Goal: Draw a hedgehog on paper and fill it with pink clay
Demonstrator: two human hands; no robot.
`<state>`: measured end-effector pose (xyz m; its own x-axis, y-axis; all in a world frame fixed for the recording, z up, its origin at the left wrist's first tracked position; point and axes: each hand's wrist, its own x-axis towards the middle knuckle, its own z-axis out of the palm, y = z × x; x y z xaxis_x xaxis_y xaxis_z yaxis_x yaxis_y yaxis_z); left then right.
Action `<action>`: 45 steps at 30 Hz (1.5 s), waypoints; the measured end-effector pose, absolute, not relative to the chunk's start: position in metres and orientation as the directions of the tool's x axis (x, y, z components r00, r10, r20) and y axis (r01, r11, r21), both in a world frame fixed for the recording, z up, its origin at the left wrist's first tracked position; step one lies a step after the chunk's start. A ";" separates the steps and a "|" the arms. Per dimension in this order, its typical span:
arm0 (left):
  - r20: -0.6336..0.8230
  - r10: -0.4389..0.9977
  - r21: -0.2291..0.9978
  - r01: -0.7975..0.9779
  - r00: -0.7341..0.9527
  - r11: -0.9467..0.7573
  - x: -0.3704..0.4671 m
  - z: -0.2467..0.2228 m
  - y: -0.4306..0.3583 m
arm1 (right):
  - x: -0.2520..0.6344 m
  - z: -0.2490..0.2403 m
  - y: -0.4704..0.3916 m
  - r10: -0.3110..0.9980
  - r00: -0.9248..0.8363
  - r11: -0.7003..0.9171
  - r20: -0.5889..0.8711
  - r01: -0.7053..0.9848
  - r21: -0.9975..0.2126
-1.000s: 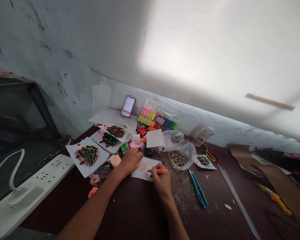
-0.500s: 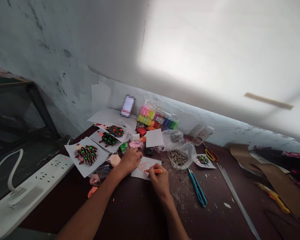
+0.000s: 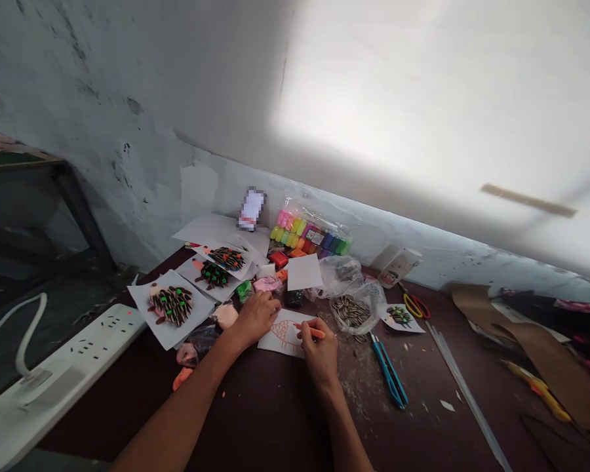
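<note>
An orange marker (image 3: 316, 333) is pinched in my right hand (image 3: 320, 351), its tip at the right part of a small white sheet of paper (image 3: 270, 342). Orange-red outlines on the sheet form a rounded body with scale-like marks and short legs below. My left hand (image 3: 258, 318) lies over the sheet's upper left corner, fingers stretched out and holding nothing. Left of it are a pale pink lump of clay (image 3: 226, 316) and a pink packet (image 3: 267, 284). Beyond the hands lies another white card (image 3: 305, 271).
Finished seed-covered hedgehog pictures (image 3: 171, 305) lie left, beside a white power strip (image 3: 86, 357). Colored clay packs (image 3: 311, 235) and a phone (image 3: 252, 208) are at the wall. Rightward are a bag of striped seeds (image 3: 350, 311), a blue utility knife (image 3: 389, 370), scissors (image 3: 417, 305) and clear sticks (image 3: 467, 393).
My right hand has shifted slightly right with the marker, uncovering more of the drawing. More orange lines show on the sheet. My left hand stays in place.
</note>
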<state>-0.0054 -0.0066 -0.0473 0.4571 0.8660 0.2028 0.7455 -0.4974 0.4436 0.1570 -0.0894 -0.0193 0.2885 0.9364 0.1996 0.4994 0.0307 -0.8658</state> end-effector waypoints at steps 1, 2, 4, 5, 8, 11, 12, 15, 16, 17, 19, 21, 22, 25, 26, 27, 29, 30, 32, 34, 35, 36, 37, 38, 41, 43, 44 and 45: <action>0.199 0.867 0.441 0.748 0.458 -0.496 -0.005 -0.047 -0.007 | 0.158 -0.020 -0.089 0.938 0.279 0.034 0.205 0.515 -0.857; 0.195 0.867 0.439 0.750 0.458 -0.495 -0.005 -0.046 -0.007 | 0.158 -0.021 -0.089 0.941 0.269 0.037 0.205 0.521 -0.853; 0.194 0.866 0.439 0.749 0.461 -0.496 -0.005 -0.046 -0.007 | 0.158 -0.022 -0.089 0.948 0.249 0.042 0.198 0.522 -0.852; 0.196 0.865 0.442 0.746 0.462 -0.498 -0.005 -0.046 -0.007 | 0.158 -0.022 -0.089 0.951 0.239 0.044 0.195 0.520 -0.853; 0.202 0.863 0.445 0.741 0.464 -0.503 -0.006 -0.048 -0.006 | 0.157 -0.023 -0.089 0.954 0.228 0.051 0.192 0.512 -0.858; 0.197 0.863 0.443 0.743 0.466 -0.502 -0.006 -0.050 -0.005 | 0.157 -0.023 -0.088 0.954 0.225 0.055 0.196 0.514 -0.856; 0.196 0.863 0.445 0.742 0.466 -0.502 -0.006 -0.050 -0.004 | 0.157 -0.023 -0.088 0.956 0.219 0.058 0.198 0.519 -0.853; 0.192 0.863 0.454 0.738 0.467 -0.500 -0.006 -0.051 -0.004 | 0.158 -0.024 -0.087 0.957 0.215 0.050 0.193 0.535 -0.843; 0.192 0.864 0.454 0.738 0.466 -0.499 -0.006 -0.051 -0.004 | 0.158 -0.024 -0.087 0.956 0.221 0.042 0.192 0.543 -0.839; 0.193 0.864 0.452 0.739 0.465 -0.499 -0.006 -0.051 -0.004 | 0.158 -0.024 -0.087 0.955 0.229 0.034 0.190 0.551 -0.834; 0.195 0.864 0.443 0.744 0.464 -0.500 -0.006 -0.051 -0.005 | 0.158 -0.023 -0.088 0.954 0.235 0.023 0.185 0.559 -0.829; 0.200 0.863 0.434 0.748 0.464 -0.502 -0.005 -0.050 -0.005 | 0.157 -0.023 -0.088 0.958 0.228 0.021 0.174 0.549 -0.835; 0.199 0.864 0.431 0.750 0.463 -0.501 -0.005 -0.049 -0.006 | 0.157 -0.023 -0.088 0.960 0.224 0.021 0.167 0.539 -0.842; 0.191 0.866 0.427 0.756 0.461 -0.496 -0.005 -0.047 -0.007 | 0.156 -0.022 -0.088 0.965 0.208 0.029 0.159 0.517 -0.856; 0.188 0.866 0.425 0.757 0.463 -0.496 -0.005 -0.046 -0.007 | 0.156 -0.022 -0.088 0.965 0.207 0.031 0.159 0.515 -0.856; 0.187 0.866 0.422 0.758 0.464 -0.498 -0.005 -0.045 -0.007 | 0.156 -0.022 -0.089 0.965 0.207 0.030 0.158 0.516 -0.856; 0.189 0.864 0.419 0.758 0.466 -0.500 -0.005 -0.044 -0.008 | 0.157 -0.022 -0.089 0.964 0.213 0.025 0.159 0.524 -0.851; 0.190 0.864 0.419 0.758 0.466 -0.500 -0.005 -0.044 -0.008 | 0.157 -0.023 -0.089 0.963 0.216 0.022 0.160 0.529 -0.848; 0.190 0.865 0.418 0.759 0.465 -0.499 -0.005 -0.043 -0.008 | 0.157 -0.023 -0.088 0.963 0.217 0.020 0.161 0.535 -0.844; 0.188 0.866 0.418 0.761 0.463 -0.497 -0.005 -0.043 -0.008 | 0.157 -0.023 -0.088 0.962 0.217 0.024 0.164 0.533 -0.846; 0.187 0.867 0.419 0.761 0.462 -0.496 -0.005 -0.043 -0.008 | 0.157 -0.023 -0.089 0.962 0.215 0.027 0.165 0.530 -0.847; 0.188 0.867 0.421 0.760 0.461 -0.495 -0.005 -0.044 -0.008 | 0.157 -0.023 -0.089 0.962 0.214 0.029 0.167 0.530 -0.848; 0.190 0.867 0.423 0.758 0.461 -0.496 -0.005 -0.044 -0.008 | 0.157 -0.023 -0.089 0.962 0.215 0.030 0.168 0.531 -0.847; 0.192 0.867 0.425 0.757 0.460 -0.496 -0.005 -0.045 -0.008 | 0.157 -0.023 -0.089 0.962 0.216 0.029 0.170 0.534 -0.845; 0.201 0.866 0.426 0.755 0.457 -0.498 -0.005 -0.046 -0.007 | 0.158 -0.023 -0.089 0.958 0.226 0.026 0.178 0.548 -0.836; 0.205 0.866 0.426 0.755 0.456 -0.498 -0.005 -0.047 -0.007 | 0.158 -0.024 -0.089 0.955 0.232 0.028 0.184 0.549 -0.835; 0.206 0.866 0.426 0.755 0.456 -0.499 -0.005 -0.047 -0.007 | 0.158 -0.025 -0.089 0.953 0.236 0.031 0.189 0.547 -0.837; 0.207 0.865 0.426 0.754 0.457 -0.500 -0.005 -0.047 -0.007 | 0.159 -0.025 -0.089 0.950 0.242 0.034 0.196 0.544 -0.838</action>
